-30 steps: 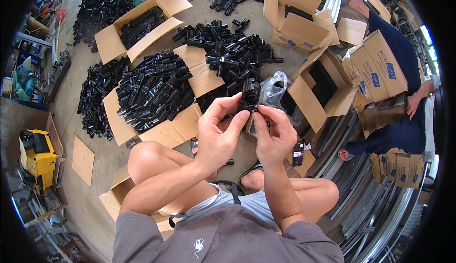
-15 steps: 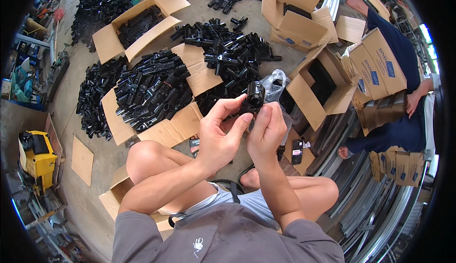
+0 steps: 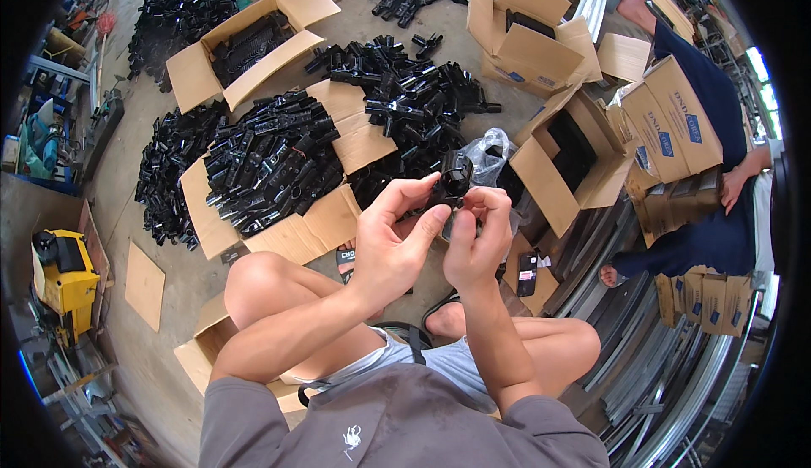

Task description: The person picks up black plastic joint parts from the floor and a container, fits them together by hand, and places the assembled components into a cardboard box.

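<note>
My left hand (image 3: 395, 236) grips a black, glossy tubular fitting (image 3: 457, 170) between thumb and fingers, its round opening tipped up toward me. Close against the fitting's lower right side is my right hand (image 3: 478, 236), its fingers curled in a pinch with the thumb raised. Whatever is between those fingertips is too small or hidden to make out. Beyond the fitting lies a clear plastic bag (image 3: 488, 154). A heap of similar black fittings (image 3: 274, 151) fills an opened-out carton (image 3: 291, 236) to the left, and another heap of black fittings (image 3: 422, 100) lies behind.
Open cartons with black parts stand at the back left (image 3: 190, 75), back right (image 3: 524, 58) and right (image 3: 541, 185). A phone (image 3: 527, 274) lies on cardboard by my right knee. Long metal bars (image 3: 621, 341) run along the right. Another person's hand (image 3: 737, 185) rests near stacked boxes (image 3: 676, 117).
My right hand has shifted slightly, its fingers moving from over the fitting's side to a pinch at its lower edge. The left hand keeps its hold. The phone's screen has lit up.
</note>
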`<state>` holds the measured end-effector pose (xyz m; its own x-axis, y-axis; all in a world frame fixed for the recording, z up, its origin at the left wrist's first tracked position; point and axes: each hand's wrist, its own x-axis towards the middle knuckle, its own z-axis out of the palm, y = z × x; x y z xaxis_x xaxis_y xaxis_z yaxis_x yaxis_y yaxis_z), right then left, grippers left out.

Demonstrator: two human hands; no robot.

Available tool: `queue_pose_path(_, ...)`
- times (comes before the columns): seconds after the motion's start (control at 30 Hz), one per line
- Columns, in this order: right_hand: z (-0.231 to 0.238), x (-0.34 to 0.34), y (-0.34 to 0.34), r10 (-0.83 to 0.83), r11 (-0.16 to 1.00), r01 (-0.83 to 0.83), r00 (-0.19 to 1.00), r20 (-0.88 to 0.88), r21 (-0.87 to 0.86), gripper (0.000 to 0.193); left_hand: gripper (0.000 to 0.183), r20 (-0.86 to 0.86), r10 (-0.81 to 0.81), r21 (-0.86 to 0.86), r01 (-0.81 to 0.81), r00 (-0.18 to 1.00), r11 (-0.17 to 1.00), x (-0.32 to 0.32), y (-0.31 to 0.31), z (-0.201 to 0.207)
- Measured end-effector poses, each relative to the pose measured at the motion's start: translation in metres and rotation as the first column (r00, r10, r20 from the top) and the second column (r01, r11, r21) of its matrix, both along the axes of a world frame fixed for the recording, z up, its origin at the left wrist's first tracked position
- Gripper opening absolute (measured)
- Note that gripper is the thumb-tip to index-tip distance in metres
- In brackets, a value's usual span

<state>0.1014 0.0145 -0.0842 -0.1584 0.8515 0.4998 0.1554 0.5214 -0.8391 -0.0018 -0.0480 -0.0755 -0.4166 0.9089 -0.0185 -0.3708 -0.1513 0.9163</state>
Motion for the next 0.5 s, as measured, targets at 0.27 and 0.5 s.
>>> queue_pose_path(0.27,-0.017,0.009,0.001,0.007,0.997,-0.01,0.999,0.035,0.08,0.024,0.034,-0.03,-0.021,-0.022,0.02,0.999,1.0,0.002,-0.001,-0.002)
queue_pose_path(0.5,-0.023,0.006,0.004,-0.023,0.997,0.027,0.998,0.063,-0.069,0.057,0.029,0.01,-0.058,-0.065,0.058,0.998,0.996,-0.005,-0.002,0.0)
